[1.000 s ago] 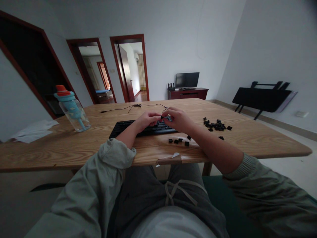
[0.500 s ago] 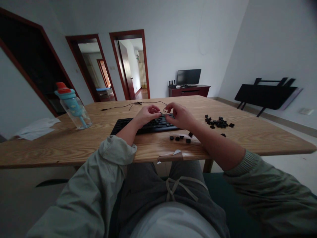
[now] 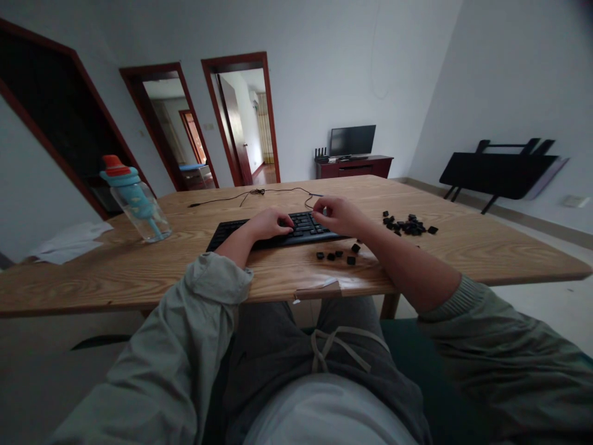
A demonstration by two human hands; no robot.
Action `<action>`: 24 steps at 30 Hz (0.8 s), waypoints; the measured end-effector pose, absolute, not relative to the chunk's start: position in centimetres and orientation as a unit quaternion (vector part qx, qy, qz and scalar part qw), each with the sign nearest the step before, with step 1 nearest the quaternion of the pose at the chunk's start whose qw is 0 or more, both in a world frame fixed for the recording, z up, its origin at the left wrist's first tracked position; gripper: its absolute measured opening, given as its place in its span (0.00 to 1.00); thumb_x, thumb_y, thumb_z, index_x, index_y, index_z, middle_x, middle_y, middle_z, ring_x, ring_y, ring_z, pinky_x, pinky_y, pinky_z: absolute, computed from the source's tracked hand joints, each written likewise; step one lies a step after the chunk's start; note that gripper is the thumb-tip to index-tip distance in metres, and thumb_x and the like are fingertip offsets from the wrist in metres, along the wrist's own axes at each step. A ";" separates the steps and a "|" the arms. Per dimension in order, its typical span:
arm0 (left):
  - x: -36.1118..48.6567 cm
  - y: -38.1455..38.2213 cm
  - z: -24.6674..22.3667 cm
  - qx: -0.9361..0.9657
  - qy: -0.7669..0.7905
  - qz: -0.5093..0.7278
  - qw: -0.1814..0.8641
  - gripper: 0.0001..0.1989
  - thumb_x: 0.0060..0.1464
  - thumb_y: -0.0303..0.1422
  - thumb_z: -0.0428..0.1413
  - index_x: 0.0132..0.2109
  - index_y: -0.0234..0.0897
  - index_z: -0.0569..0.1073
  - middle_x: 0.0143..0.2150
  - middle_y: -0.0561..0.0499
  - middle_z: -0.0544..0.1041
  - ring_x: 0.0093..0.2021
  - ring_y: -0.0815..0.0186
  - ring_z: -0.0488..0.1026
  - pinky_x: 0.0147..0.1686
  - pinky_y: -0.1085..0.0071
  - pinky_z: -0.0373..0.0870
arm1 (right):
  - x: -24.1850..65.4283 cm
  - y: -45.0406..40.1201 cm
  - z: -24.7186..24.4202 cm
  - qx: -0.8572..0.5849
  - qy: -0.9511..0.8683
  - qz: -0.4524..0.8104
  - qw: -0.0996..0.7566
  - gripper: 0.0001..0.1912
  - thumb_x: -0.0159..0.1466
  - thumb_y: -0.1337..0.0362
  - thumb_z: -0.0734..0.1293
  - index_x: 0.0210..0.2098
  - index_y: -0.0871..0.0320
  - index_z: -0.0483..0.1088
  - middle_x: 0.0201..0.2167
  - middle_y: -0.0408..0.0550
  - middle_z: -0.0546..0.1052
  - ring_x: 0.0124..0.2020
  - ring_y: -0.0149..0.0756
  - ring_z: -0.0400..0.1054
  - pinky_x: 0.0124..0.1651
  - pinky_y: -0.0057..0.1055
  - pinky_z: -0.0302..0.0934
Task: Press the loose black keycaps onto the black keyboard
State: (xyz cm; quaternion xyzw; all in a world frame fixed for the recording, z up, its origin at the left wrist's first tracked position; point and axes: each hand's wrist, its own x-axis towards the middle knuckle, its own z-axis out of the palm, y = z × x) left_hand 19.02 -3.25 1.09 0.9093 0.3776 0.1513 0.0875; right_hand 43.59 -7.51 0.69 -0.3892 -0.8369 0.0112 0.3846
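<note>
A black keyboard [image 3: 303, 232] lies on the wooden table in front of me. My left hand [image 3: 267, 224] rests over its middle, with thumb and curled fingers down at the keys. Whatever sits between those fingertips is too small and dark to make out. Over the right part of the keyboard is my right hand [image 3: 340, 214], its fingers bent in and thumb close to the index finger. What they may hold is hidden. Several loose black keycaps [image 3: 351, 260] lie in front of the keyboard. A pile of more keycaps [image 3: 411, 226] is to the right of my right hand.
A thin black cable [image 3: 257, 192] runs behind the keyboard. On the left stand a clear bottle with a red and blue lid [image 3: 143, 204] and some white paper [image 3: 71, 241]. Brown tape [image 3: 319, 290] sticks to the table's front edge [image 3: 273, 293].
My left hand has lowered onto the keys and moved slightly left. My right hand has drawn a little away from it, so the gap between the hands is wider.
</note>
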 end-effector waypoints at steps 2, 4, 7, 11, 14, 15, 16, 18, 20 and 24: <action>19.0 -3.2 1.1 0.909 0.377 0.151 0.087 0.13 0.54 0.36 0.58 0.44 0.37 0.81 0.39 0.51 0.82 0.35 0.67 0.75 0.37 0.73 0.67 | 43.6 -7.5 0.7 -0.390 -0.837 0.010 0.383 0.08 0.61 0.63 0.64 0.32 0.60 0.74 0.27 0.46 0.75 0.27 0.32 0.64 0.32 0.30 0.54; 18.9 -3.3 1.2 0.908 0.382 0.147 0.093 0.13 0.54 0.36 0.58 0.44 0.37 0.81 0.39 0.50 0.81 0.35 0.67 0.75 0.37 0.73 0.67 | 43.7 -7.6 0.8 -0.392 -0.836 0.009 0.384 0.08 0.61 0.63 0.64 0.32 0.60 0.74 0.27 0.46 0.75 0.27 0.32 0.64 0.32 0.30 0.54; 18.8 -3.2 1.1 0.901 0.396 0.143 0.106 0.13 0.53 0.35 0.58 0.44 0.36 0.81 0.38 0.50 0.81 0.34 0.68 0.74 0.36 0.74 0.67 | 43.7 -7.6 0.8 -0.392 -0.837 0.008 0.382 0.08 0.61 0.63 0.64 0.32 0.60 0.74 0.27 0.46 0.75 0.27 0.32 0.64 0.32 0.30 0.54; 18.8 -3.1 1.0 0.898 0.397 0.147 0.117 0.14 0.53 0.35 0.58 0.45 0.35 0.80 0.38 0.50 0.81 0.35 0.68 0.74 0.36 0.74 0.67 | 43.8 -7.6 0.7 -0.390 -0.839 0.005 0.379 0.08 0.61 0.63 0.64 0.32 0.59 0.74 0.27 0.46 0.75 0.27 0.32 0.64 0.32 0.31 0.54; 18.8 -3.1 1.0 0.898 0.402 0.145 0.104 0.14 0.52 0.35 0.58 0.44 0.35 0.80 0.38 0.50 0.81 0.35 0.67 0.74 0.36 0.74 0.67 | 43.8 -7.5 0.7 -0.389 -0.841 0.004 0.377 0.08 0.61 0.63 0.64 0.32 0.59 0.74 0.27 0.46 0.75 0.28 0.33 0.64 0.32 0.31 0.53; 18.8 -3.2 1.1 0.898 0.404 0.142 0.098 0.14 0.52 0.35 0.58 0.44 0.35 0.80 0.39 0.50 0.81 0.35 0.67 0.74 0.36 0.74 0.67 | 43.8 -7.5 0.7 -0.388 -0.841 0.004 0.377 0.08 0.61 0.63 0.64 0.31 0.59 0.74 0.27 0.46 0.75 0.28 0.33 0.64 0.32 0.31 0.53; 18.9 -3.2 1.1 0.899 0.405 0.139 0.095 0.14 0.53 0.35 0.58 0.45 0.35 0.81 0.39 0.50 0.81 0.35 0.67 0.74 0.36 0.74 0.67 | 43.8 -7.5 0.7 -0.386 -0.842 0.004 0.377 0.08 0.61 0.63 0.64 0.31 0.59 0.73 0.27 0.46 0.75 0.28 0.33 0.64 0.32 0.31 0.53; 19.0 -3.3 1.3 0.901 0.402 0.132 0.092 0.14 0.54 0.35 0.58 0.45 0.36 0.81 0.39 0.51 0.81 0.35 0.67 0.74 0.37 0.74 0.67 | 43.8 -7.4 0.7 -0.384 -0.842 0.004 0.378 0.08 0.61 0.63 0.64 0.31 0.59 0.73 0.27 0.46 0.75 0.28 0.32 0.64 0.32 0.30 0.53; 19.1 -3.4 1.4 0.907 0.392 0.124 0.089 0.14 0.55 0.35 0.57 0.46 0.37 0.81 0.40 0.50 0.82 0.36 0.67 0.75 0.39 0.73 0.67 | 43.8 -7.4 0.7 -0.386 -0.843 0.004 0.375 0.08 0.61 0.63 0.64 0.31 0.59 0.73 0.27 0.46 0.75 0.27 0.32 0.64 0.32 0.30 0.53; 19.2 -3.1 1.4 0.920 0.369 0.110 0.067 0.14 0.56 0.36 0.57 0.46 0.37 0.82 0.42 0.49 0.82 0.38 0.66 0.76 0.41 0.73 0.68 | 43.9 -7.4 0.8 -0.386 -0.847 0.008 0.366 0.08 0.61 0.62 0.64 0.31 0.59 0.73 0.27 0.46 0.75 0.27 0.32 0.64 0.32 0.30 0.53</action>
